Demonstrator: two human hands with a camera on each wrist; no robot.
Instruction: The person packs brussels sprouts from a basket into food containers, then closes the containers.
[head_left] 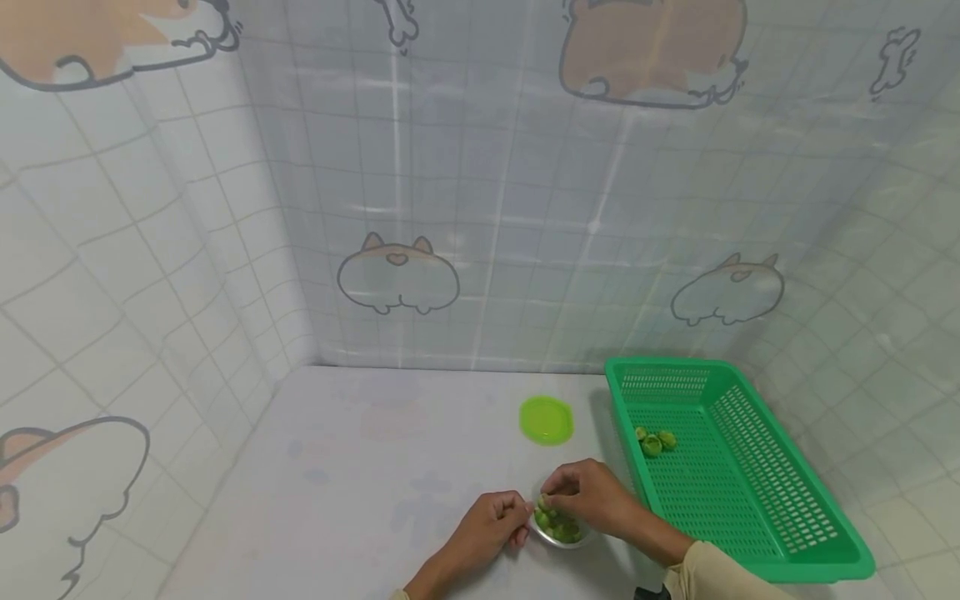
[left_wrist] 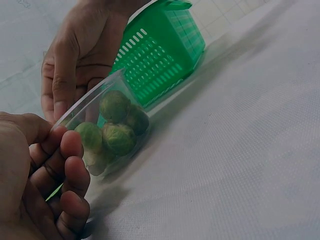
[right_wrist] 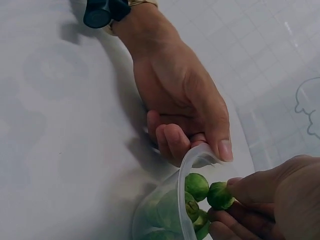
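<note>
Clearly two hands [head_left: 489, 525] [head_left: 597, 497], one tub [right_wrist: 183, 200], one pinched sprout [right_wrist: 220, 195], one basket [head_left: 738, 483]

from here i note: left hand [left_wrist: 45, 177] pinches clear tub [left_wrist: 96, 94] at rim edge; brussels sprouts [left_wrist: 118, 139] inside; right hand [left_wrist: 82, 50] behind, green basket [left_wrist: 152, 57] beyond.

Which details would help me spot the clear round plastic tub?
Find the large green rectangular plastic basket. Just left of its near half, a bare left hand pinches the tub by its rim. Unlike the flat lime-green round disc beyond, it has see-through walls and holds green Brussels sprouts.
</note>
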